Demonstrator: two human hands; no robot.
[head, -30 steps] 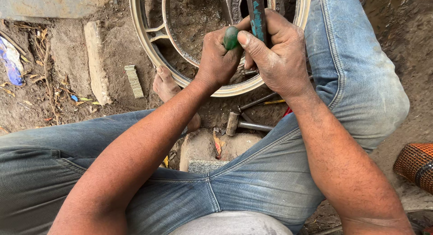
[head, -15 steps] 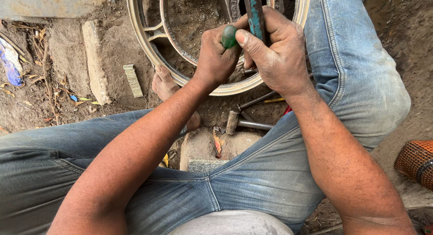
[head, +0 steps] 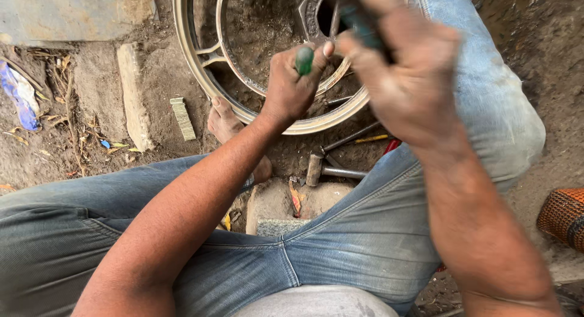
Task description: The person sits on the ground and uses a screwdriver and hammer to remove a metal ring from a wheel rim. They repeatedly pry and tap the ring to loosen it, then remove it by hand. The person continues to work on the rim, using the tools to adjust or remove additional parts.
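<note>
Green plastic tool handle (head: pixel 304 60) sits clamped in the left hand (head: pixel 292 86); right hand (head: pixel 404 74), blurred, closes on a dark teal-handled tool (head: pixel 360 25); both work over the gold metal wheel rim (head: pixel 194 62) lying on the ground; work appears unfinished.

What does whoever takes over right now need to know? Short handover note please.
Left hand: closed around a green-handled tool, its handle end sticking up out of the fist, above the wheel rim.
Right hand: motion-blurred, gripping a dark teal-handled tool over the rim's hub.
The rim lies flat on the dirt between the person's legs, a bare foot against its edge.
A hammer and metal rods lie on the ground just below the rim.
Done: both tools are in hand at the hub.
Left: whether anything on the hub has come loose cannot be seen.
</note>
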